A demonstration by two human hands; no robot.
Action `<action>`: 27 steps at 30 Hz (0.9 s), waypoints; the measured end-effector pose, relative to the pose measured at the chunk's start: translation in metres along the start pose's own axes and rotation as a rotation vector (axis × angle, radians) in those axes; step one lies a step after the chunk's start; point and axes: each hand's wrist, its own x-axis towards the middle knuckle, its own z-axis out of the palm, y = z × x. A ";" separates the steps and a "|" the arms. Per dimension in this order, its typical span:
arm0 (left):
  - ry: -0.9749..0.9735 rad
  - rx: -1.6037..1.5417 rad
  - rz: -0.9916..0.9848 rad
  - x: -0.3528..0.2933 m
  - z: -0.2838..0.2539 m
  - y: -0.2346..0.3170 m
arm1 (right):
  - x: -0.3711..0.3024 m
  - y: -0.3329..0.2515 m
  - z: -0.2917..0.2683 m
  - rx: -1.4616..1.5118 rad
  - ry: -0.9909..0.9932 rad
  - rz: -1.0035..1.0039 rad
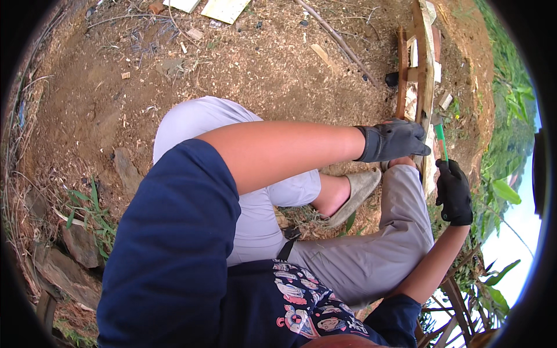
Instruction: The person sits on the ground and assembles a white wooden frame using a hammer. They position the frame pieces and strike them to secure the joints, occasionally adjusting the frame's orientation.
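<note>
My left hand (393, 140), in a dark glove, reaches across from the left and rests at a long pale wooden beam (425, 69). Its fingers bend over the beam's near part. On the beam's right side, my right hand (454, 193), in a black glove, is closed around a slim green-handled tool (442, 141). The tool's greyish end points up, close beside the beam; its exact kind is hard to make out. A thinner reddish-brown wooden piece (401, 69) runs along the beam's left side, joined to it by a short crosspiece.
Wood chips cover the brown ground (261, 69), with a long stick (336, 37) and pale boards (226, 8) at the top. My bent legs and a shoe (355, 197) are below the beam. Rocks (69, 272) lie lower left; leafy plants (505, 191) grow at the right.
</note>
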 end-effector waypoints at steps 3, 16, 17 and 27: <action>0.031 -0.009 -0.019 0.001 0.007 -0.006 | 0.002 0.001 -0.001 -0.037 -0.004 0.022; 0.116 -0.572 -0.698 -0.003 -0.039 0.015 | 0.001 0.006 -0.007 -0.155 -0.051 0.063; 0.170 -0.766 -0.787 -0.002 -0.047 0.016 | 0.000 0.004 -0.008 -0.158 -0.048 0.051; -0.001 -0.319 -1.087 -0.008 -0.073 -0.006 | -0.008 0.005 -0.023 -0.114 -0.098 -0.011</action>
